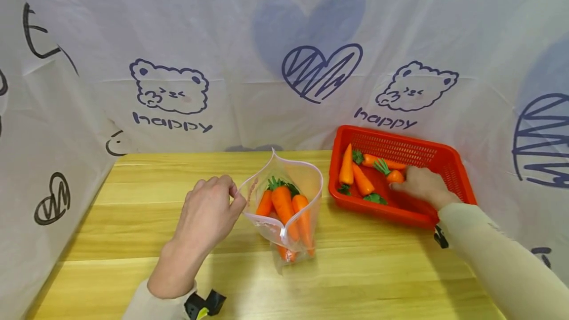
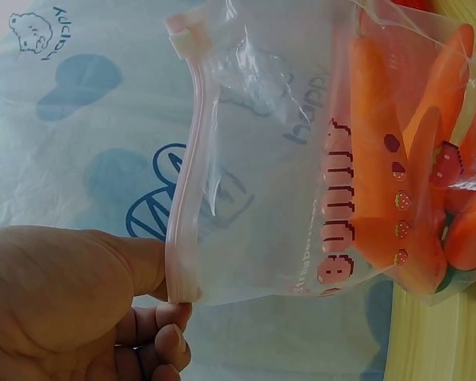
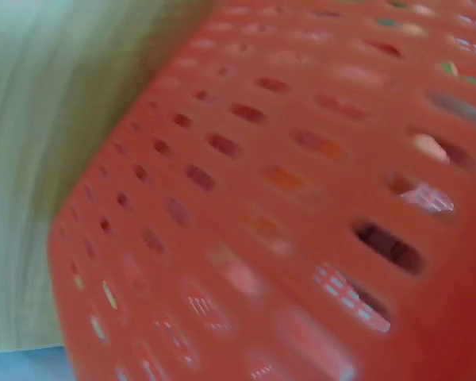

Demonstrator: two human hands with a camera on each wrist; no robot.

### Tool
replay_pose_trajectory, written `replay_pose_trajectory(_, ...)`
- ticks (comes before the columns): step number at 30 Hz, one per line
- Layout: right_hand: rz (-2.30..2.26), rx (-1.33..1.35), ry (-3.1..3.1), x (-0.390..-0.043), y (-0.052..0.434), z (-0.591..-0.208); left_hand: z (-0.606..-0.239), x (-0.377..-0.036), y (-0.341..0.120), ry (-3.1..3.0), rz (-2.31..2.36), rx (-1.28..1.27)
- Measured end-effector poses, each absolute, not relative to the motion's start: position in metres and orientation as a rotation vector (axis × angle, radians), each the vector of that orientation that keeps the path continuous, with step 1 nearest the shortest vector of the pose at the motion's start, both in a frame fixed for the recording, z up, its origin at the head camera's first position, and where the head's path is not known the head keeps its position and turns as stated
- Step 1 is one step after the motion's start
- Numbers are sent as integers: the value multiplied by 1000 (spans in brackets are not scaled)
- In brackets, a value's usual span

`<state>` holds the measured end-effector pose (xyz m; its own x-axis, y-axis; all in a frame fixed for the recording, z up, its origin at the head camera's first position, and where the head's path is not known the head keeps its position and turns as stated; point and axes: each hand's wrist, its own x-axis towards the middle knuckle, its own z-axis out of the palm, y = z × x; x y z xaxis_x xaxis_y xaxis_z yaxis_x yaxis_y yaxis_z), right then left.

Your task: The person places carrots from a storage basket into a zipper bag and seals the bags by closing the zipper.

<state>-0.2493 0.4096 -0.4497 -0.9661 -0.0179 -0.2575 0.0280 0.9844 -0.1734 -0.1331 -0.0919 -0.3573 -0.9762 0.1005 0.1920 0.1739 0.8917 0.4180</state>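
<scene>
"happy" on backdrop sheet (image 1: 284, 38), twice

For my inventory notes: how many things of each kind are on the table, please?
Carrots in the zip bag: 3
Carrots in the red basket: 4
Zip bag: 1
Red basket: 1
Total: 9

The left hand (image 1: 209, 214) sits just left of the zip bag (image 1: 286, 201), thumb and curled fingers (image 2: 163, 337) pinching the bag's rim, forearm angled in from below. The right hand (image 1: 422, 185) reaches well to the bag's right, knuckles up, fingertips on a small carrot (image 1: 393, 176), its pale sleeve (image 1: 498, 256) stretching back.
</scene>
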Motion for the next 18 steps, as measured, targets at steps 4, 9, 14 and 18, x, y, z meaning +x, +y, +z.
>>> replay_pose_trajectory(4,-234,96,2855,-248,409,-458,-357,-134,-91,-2906,-669,-210)
replay_pose_trajectory(9,-319,144,2870,-244,410,-463,-356,-134,-91,-2912,-671,-208)
replay_pose_trajectory(14,-456,181,2937,-235,410,-458,-355,-134,-91,-2920,-676,-213)
replay_pose_trajectory(18,-485,155,2914,-227,411,-458,-355,-134,-91,-2929,-684,-217)
